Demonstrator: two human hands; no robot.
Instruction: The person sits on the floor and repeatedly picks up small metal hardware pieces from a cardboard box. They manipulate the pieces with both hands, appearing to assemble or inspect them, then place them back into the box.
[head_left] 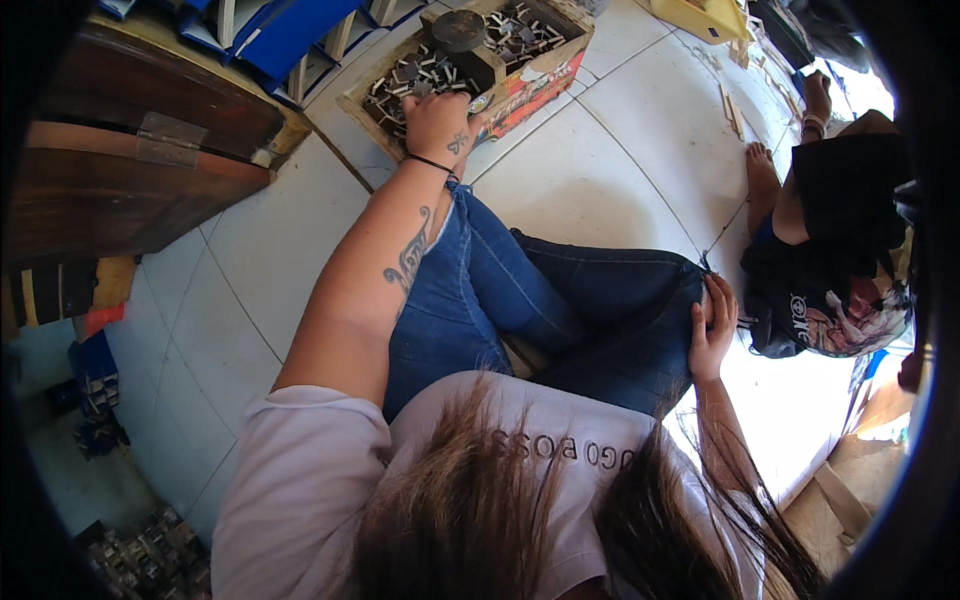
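Observation:
My left hand (437, 122) reaches over the near part of a wooden crate (535, 98) with printed, coloured sides. Its thumb points down at the small pieces (425, 72) inside, while its fingertips are hidden, so I cannot see what they hold. These pieces are short, pale and dark strips with some flat grey squares. A divider splits the crate, and a dark round object (459, 30) sits on top of it. More pieces (520, 40) fill the far part. My right hand (712, 325) rests on my jeans at the knee, fingers apart and holding nothing.
A brown wooden piece of furniture (150, 140) stands at the left, with blue boxes (290, 40) behind. Another person's leg and foot (763, 175) are at the right. A yellow tub (705, 18) and wooden strips (732, 110) lie on the tiled floor (620, 130).

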